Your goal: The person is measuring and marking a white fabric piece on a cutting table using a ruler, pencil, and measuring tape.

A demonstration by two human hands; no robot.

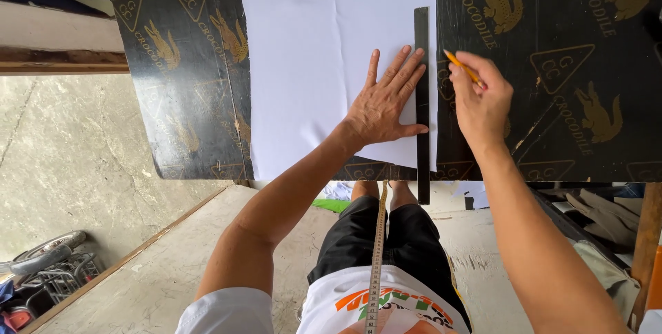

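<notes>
On the black printed board (552, 65) a white paper sheet (310, 44) is spread | long black straight ruler (421, 99) pinned flat by the open left hand (383, 106) | yellow pencil (460, 66) pinched in the right hand (481, 103), tip seemingly at the ruler's edge | ruler's near end overhangs | yellow tape measure (376, 258) hangs below.

A single head-worn camera looks steeply down from above the person's chest, close over the near edge of the desk (552, 99). It takes in both forearms, the legs and the concrete floor (83, 148) below. There is no second view.
</notes>
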